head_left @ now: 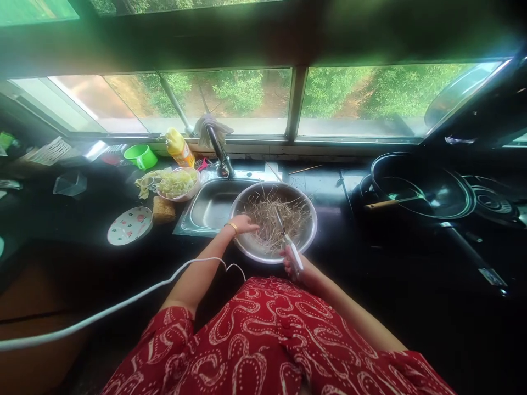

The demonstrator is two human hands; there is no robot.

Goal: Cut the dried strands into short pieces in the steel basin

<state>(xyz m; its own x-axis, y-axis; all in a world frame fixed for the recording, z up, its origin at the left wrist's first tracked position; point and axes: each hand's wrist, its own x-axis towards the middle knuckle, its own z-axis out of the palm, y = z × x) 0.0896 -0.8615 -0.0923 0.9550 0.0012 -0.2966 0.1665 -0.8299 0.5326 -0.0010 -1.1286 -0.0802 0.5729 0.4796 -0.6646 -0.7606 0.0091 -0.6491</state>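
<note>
The wiry strands (263, 218) lie in the metal bowl (307, 238) — probably light, springy and brittle, best gripped mid-length as a gathered bundle. The right hand (305, 270) wraps its fingers round the scissors (295, 255); whether the left hand (246, 224) pinches strands cannot be told.

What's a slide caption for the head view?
Right hand holds white-handled metal scissors at thin brown strands in a round silver metal bowl.
</note>
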